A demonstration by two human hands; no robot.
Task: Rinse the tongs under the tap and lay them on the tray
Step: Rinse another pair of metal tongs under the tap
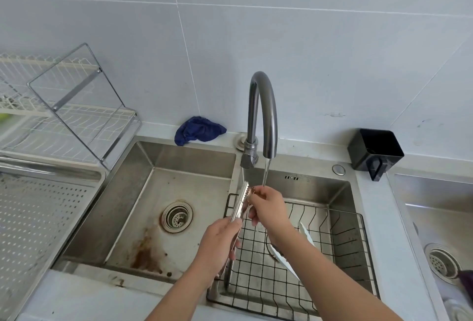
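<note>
My left hand [220, 241] grips the handle end of the metal tongs [240, 205], which point up and away toward the tap [263, 113]. A thin stream of water [266, 172] runs from the spout and lands on my right hand [268, 208], whose fingers pinch the toothed tip of the tongs. Both hands hover over the divider between the two sink basins. The perforated steel tray [38, 218] lies on the counter at the far left.
A black wire basket [332, 251] sits in the right basin with a white dish [286, 259] in it. The left basin [163, 192] has rust stains and a drain. A dish rack [64, 116], blue cloth [198, 130] and black holder [375, 153] line the back.
</note>
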